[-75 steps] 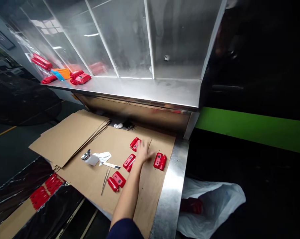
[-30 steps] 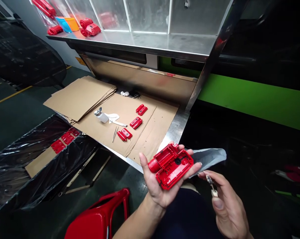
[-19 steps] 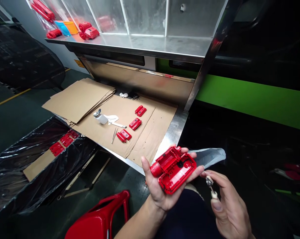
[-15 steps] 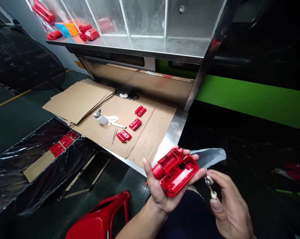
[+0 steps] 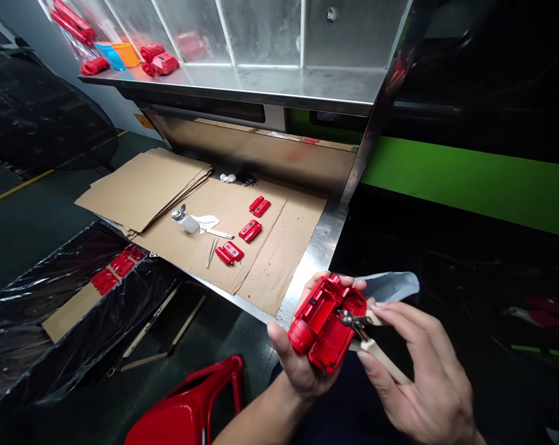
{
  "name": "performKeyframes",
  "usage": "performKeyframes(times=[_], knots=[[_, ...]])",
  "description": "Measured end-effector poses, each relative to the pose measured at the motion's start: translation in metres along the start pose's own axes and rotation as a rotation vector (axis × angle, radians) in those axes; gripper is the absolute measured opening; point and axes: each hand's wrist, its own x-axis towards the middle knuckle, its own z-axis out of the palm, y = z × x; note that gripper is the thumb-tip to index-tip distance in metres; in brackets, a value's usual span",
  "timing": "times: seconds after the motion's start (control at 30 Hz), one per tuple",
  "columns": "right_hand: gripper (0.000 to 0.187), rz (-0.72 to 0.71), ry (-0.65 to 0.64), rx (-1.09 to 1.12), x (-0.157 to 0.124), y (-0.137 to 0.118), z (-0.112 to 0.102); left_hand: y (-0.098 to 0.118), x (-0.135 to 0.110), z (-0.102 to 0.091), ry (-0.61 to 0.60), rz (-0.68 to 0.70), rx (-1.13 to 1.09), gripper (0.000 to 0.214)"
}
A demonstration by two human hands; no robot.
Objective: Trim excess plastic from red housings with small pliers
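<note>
While your left hand keeps its grip closed around one red plastic housing, hollow side up, the piece sits low in the view, just off the near edge of the desk. Your right hand pinches one cream-handled cutter; its metal tip touches the inside of the housing.

On the desk, itemised:
- Cardboard sheets: one loose stack at the left, with further flat sheets covering the surface.
- Red parts on the cardboard: three sets, lying in a diagonal row, each apart from the next.
- One small white bottle with a metal cap, beside one white cloth.
- One pair of tweezers, just left of the nearest red set.
- One small white object at the back; what it is cannot be told.

On the upper shelf: several red parts and one orange and blue item, at the far left.

Below the desk: one red stool, and more red parts lying on black plastic film; their number is too small to count.
</note>
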Motion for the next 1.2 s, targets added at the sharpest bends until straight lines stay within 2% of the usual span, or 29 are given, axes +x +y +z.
performKeyframes(times=[0.37,0.63,0.93,1.2], knots=[[0.037,-0.050,-0.024,0.003,0.011,-0.007,0.005,-0.003,-0.002,-0.001,0.009,0.110,0.187,0.086],[0.035,-0.050,-0.027,0.005,0.012,-0.008,0.007,-0.007,-0.005,-0.008,-0.033,0.134,0.149,0.084],[0.036,-0.061,-0.026,-0.015,0.009,-0.009,0.008,-0.004,-0.006,0.000,-0.031,0.117,0.249,0.089],[0.032,-0.061,-0.037,-0.052,0.006,-0.012,0.007,-0.009,-0.002,0.000,-0.043,0.131,0.210,0.086]])
